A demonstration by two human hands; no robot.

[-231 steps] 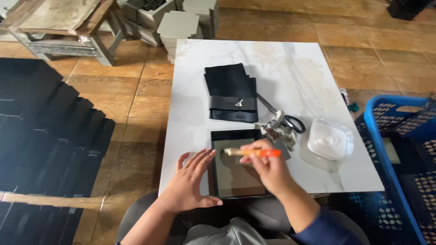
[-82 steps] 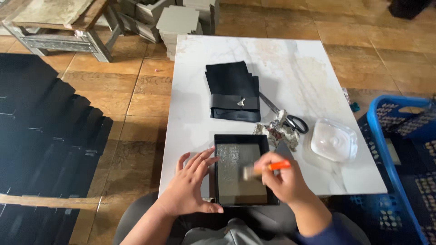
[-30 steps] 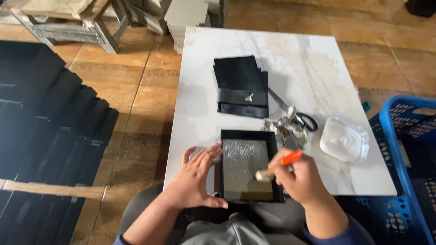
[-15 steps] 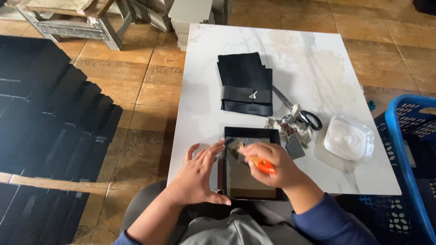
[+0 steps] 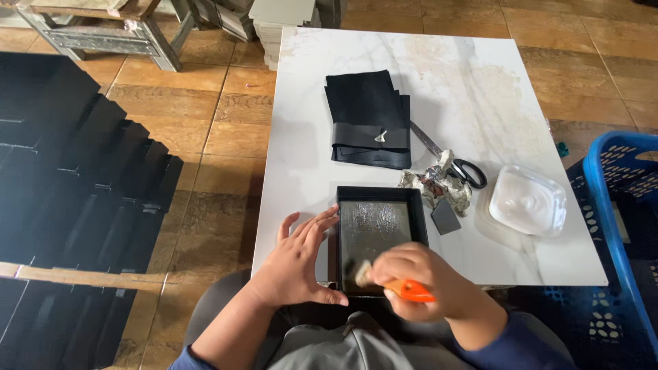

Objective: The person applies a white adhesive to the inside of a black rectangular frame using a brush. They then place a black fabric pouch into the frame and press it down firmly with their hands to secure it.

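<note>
The shallow black tray [image 5: 379, 205] lies at the near edge of the white marble counter [image 5: 480, 75]. The left hand [image 5: 299, 260] rests flat against the tray's left wall, fingers [image 5: 319, 223] spread wide, holding nothing. The right hand [image 5: 425, 277] is over the tray's near end, fingers curled tight round an orange-handled brush [image 5: 401, 286]. Scissors [image 5: 452, 159] and a clear plastic container [image 5: 526, 202] lie right of the tray.
</note>
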